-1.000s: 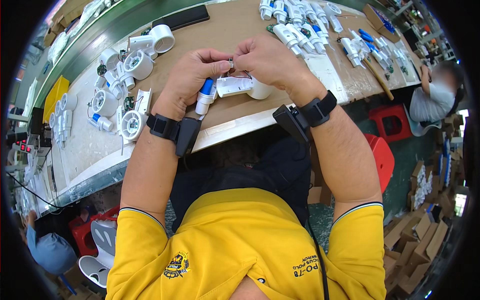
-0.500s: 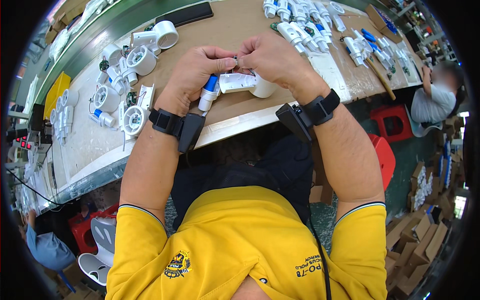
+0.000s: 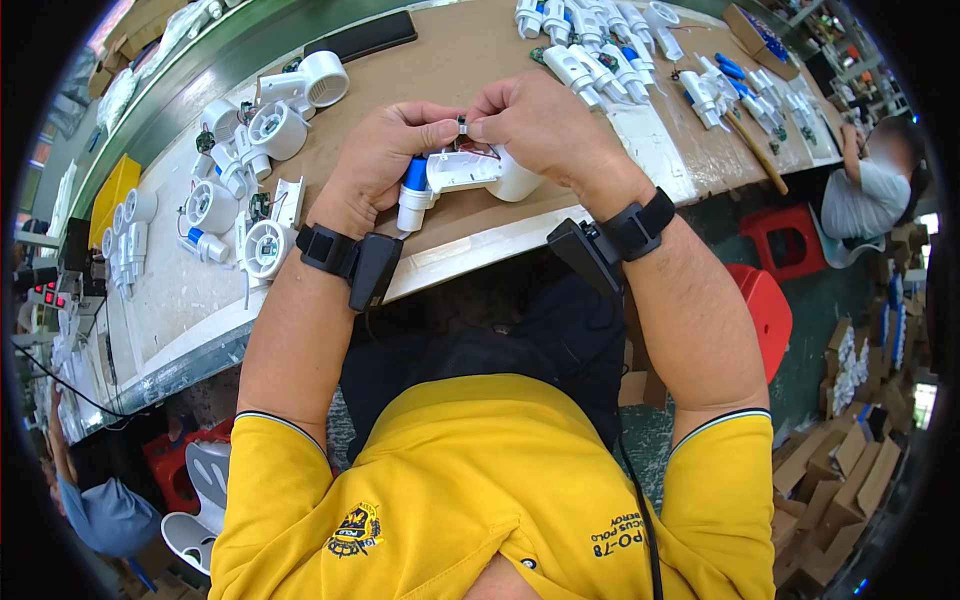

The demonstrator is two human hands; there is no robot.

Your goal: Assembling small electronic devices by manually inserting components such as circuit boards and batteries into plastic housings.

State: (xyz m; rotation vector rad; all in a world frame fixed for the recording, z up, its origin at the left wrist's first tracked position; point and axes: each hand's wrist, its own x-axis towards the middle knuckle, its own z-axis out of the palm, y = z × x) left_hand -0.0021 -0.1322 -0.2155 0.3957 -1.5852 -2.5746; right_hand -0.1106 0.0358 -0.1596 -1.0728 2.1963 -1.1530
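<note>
My left hand [image 3: 392,145] and my right hand [image 3: 548,122] meet over the table's near edge, thumbs and fingertips pinched on a small electronic part [image 3: 463,126]. Its exact kind is too small to tell. Just below it lies an open white plastic housing [image 3: 462,172] with thin dark and reddish wires showing at its upper edge. The housing's round white end [image 3: 515,180] sits under my right hand. Beside the housing, below my left fingers, is a white cylindrical piece with a blue band [image 3: 413,195]. My curled fingers partly hide these pieces.
White round-headed housings [image 3: 277,130], some with green circuit boards, cluster on the left. More white and blue parts [image 3: 590,70] lie at the far right, near a wooden-handled tool [image 3: 757,153]. A black case [image 3: 360,34] lies at the back. A person [image 3: 880,185] sits at right.
Both hands stay pinched together at nearly the same spot. The blue-banded piece now stands closer to upright beside the housing. The view has shifted slightly.
</note>
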